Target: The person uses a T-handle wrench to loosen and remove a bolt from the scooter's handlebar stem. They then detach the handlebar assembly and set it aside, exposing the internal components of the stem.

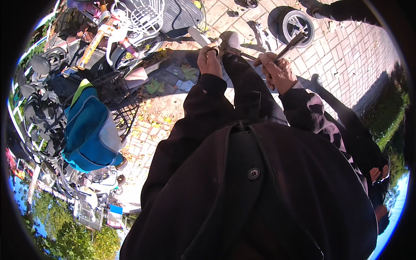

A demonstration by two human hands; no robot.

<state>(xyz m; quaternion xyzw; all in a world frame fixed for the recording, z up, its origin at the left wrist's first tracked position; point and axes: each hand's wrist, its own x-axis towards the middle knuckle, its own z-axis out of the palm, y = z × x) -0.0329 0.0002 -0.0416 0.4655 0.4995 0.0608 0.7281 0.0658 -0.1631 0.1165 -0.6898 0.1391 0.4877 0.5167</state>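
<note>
Sunlit brick paving [333, 56] spreads ahead and to the right of a person in a dark jacket [195, 190], its open stretch running to a grassy edge [390, 125] at far right. Parked cycles and scooters crowd the left side, leaving a leaf-strewn strip between them and the person's sleeve.

A white wire basket [145, 19] sits among them at upper left; a dark wire basket [110, 86] lies lower, its contents lost in shadow, near a teal cover [89, 130].

The right hand [277, 73] closes around a dark bar [289, 47] held out in front of the body. Its long axis slopes up and to the right, the far end overlapping a spoked wheel [297, 28] in this view. A thin rod [246, 55] spans much of the gap between the hands. The left hand [210, 60] is curled, with a pale cylinder [198, 37] just beyond its fingers; whether it grips that piece cannot be told.
</note>
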